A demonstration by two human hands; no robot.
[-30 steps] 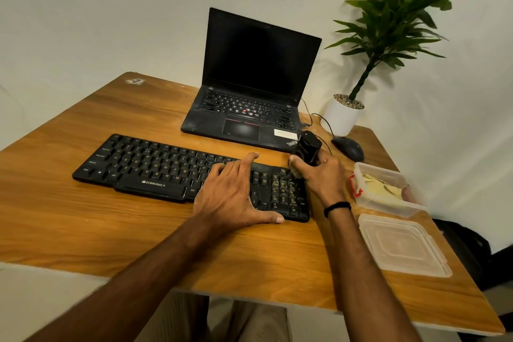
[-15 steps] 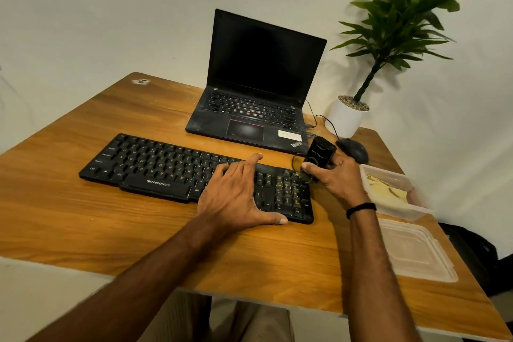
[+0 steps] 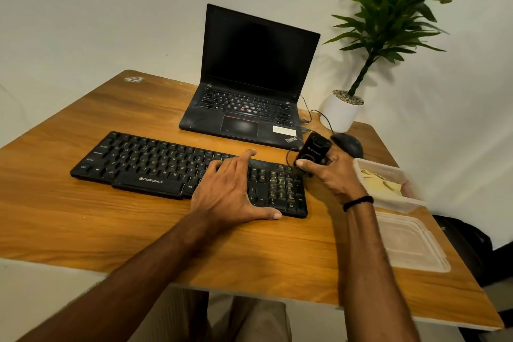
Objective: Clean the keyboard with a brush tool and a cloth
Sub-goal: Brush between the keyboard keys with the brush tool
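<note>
I see my left grip (image 3: 230, 191) still spread flat, the keyboard (image 3: 155, 164) under it, while my right grip (image 3: 333, 175) stays clamped round the brush tool (image 3: 313, 151), barely shifted, just right of the keyboard's far corner.

Warm light on the wooden table (image 3: 83, 216), plain pale wall (image 3: 111, 8) behind it, potted plant (image 3: 394, 16) at its far right corner.

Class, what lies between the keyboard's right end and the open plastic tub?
The right hand, gripping a small black tool, as the head view shows.
</note>
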